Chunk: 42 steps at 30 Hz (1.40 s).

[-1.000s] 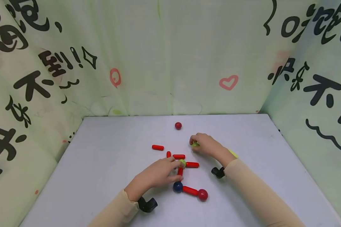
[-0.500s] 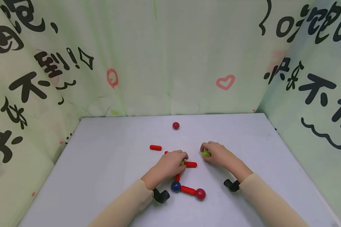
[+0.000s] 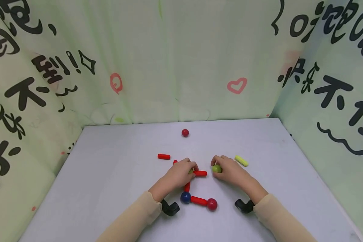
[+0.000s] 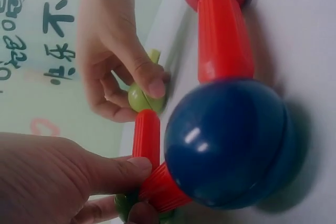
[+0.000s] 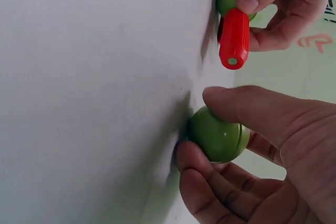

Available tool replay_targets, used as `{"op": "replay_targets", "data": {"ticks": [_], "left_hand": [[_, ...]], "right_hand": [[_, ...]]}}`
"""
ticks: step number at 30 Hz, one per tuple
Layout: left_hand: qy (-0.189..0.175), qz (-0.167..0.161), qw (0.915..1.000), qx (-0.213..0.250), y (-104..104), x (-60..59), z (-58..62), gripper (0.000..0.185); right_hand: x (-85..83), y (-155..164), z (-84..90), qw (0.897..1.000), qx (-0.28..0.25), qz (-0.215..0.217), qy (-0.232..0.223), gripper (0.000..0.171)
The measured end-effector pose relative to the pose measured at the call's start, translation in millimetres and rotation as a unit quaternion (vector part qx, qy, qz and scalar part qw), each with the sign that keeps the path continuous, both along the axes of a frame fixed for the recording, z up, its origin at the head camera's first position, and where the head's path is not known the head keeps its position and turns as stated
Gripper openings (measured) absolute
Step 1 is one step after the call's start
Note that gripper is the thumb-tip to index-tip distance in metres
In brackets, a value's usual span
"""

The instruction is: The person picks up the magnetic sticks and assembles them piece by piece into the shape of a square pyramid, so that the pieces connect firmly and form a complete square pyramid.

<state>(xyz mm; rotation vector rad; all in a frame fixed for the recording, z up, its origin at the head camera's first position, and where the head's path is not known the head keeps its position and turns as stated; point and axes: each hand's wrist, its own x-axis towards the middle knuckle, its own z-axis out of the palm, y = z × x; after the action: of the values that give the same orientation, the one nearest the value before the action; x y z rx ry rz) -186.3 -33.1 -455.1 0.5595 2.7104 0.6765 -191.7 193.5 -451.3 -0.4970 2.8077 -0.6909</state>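
My left hand point(image 3: 178, 173) pinches a green ball point(image 5: 229, 1) and the base of a red rod point(image 5: 234, 40). That rod points toward my right hand point(image 3: 230, 169), its free end bare. My right hand holds a second green ball point(image 5: 218, 135) between thumb and fingers, low over the table, a short gap from the rod's end. Another red rod point(image 4: 165, 190) runs from the left hand's ball to a blue ball point(image 4: 228, 142). From the blue ball a further red rod point(image 3: 198, 201) leads to a dark red ball point(image 3: 212, 204). My left hand covers much of its ball.
A loose red rod point(image 3: 164, 156) lies left of the hands, and the tip of another point(image 3: 175, 162) shows behind my left hand. A yellow-green rod point(image 3: 241, 160) rests beyond my right hand. A red ball point(image 3: 185, 132) sits near the white table's point(image 3: 124, 144) back edge.
My right hand has come nearer to me with its green ball, uncovering the yellow-green rod. My left hand has shifted forward and right and now grips the joined green ball.
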Motion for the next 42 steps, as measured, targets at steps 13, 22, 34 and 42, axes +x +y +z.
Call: {"op": "replay_targets", "data": {"ticks": [13,22,34,42], "left_hand": [[-0.010,0.018,0.9994,0.027,-5,2.1,-0.7,0.021],[-0.030,0.065,0.9960,0.054,-14,7.2,2.2,0.018],[-0.042,0.094,0.9946,-0.010,-16,25.0,10.7,0.034],[-0.106,0.118,0.9867,0.036,-19,32.4,9.1,0.064]], "right_hand": [[8.7,-5,-1.0,0.996,-0.078,0.032,-0.038,0.043],[25.7,9,15.0,0.994,-0.021,-0.048,-0.100,0.039],[31.2,13,18.2,0.974,-0.106,-0.040,-0.197,0.028],[19.1,2,15.3,0.985,-0.099,-0.038,-0.133,0.021]]}}
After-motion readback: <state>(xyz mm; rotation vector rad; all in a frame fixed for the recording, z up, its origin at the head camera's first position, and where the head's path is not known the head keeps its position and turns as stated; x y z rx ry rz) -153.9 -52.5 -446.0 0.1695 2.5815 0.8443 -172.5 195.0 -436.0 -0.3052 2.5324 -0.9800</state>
